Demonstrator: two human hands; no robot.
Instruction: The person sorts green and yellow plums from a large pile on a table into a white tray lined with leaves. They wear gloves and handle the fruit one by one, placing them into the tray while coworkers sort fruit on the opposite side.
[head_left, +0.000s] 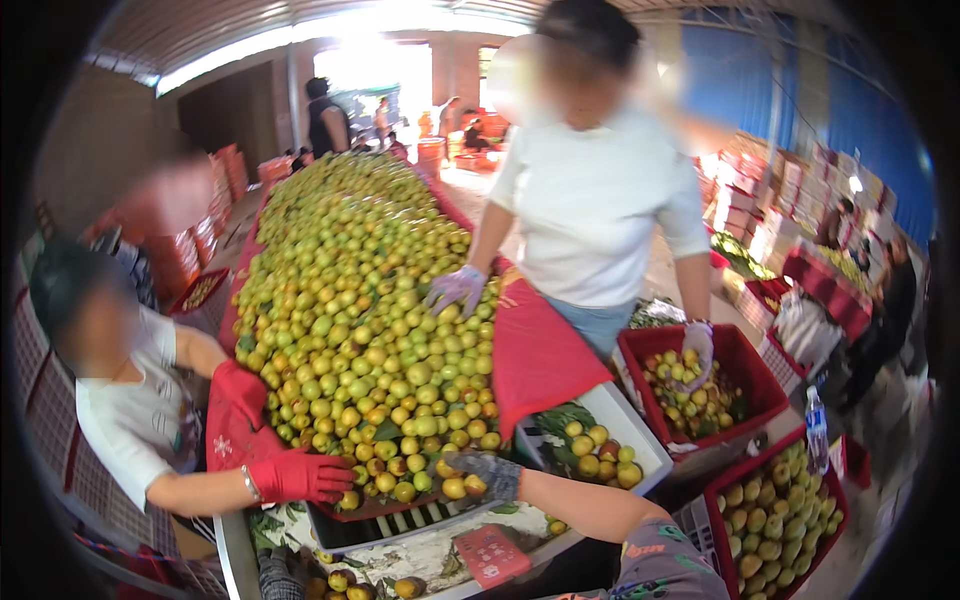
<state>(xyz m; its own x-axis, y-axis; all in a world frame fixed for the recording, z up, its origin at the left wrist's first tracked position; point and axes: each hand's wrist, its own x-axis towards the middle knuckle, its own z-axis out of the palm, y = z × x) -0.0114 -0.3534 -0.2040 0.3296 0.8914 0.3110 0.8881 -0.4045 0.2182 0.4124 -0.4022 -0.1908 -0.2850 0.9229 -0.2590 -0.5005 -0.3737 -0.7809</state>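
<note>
A large heap of green-yellow jujubes (390, 330) covers the long table before me. My right hand (487, 474), in a dark grey knit glove, is at the heap's near edge with its fingers curled over a few jujubes (454, 488). Low on the left, my left hand (281, 576) wears a similar glove; its fingers are largely cut off by the frame's bottom, beside several browner jujubes (360, 591). Below the heap, a grey plastic crate (375, 536) shows its slatted side. A red booklet-like packet (492, 555) lies on the littered white surface.
A person's red-gloved hand (304, 477) touches the heap at left. Opposite, another person has one gloved hand (459, 289) on the fruit and the other (697, 352) in a red-lined crate (757, 367). At right stand a grey bin (652, 457), a filled crate (832, 540) and a water bottle (816, 435).
</note>
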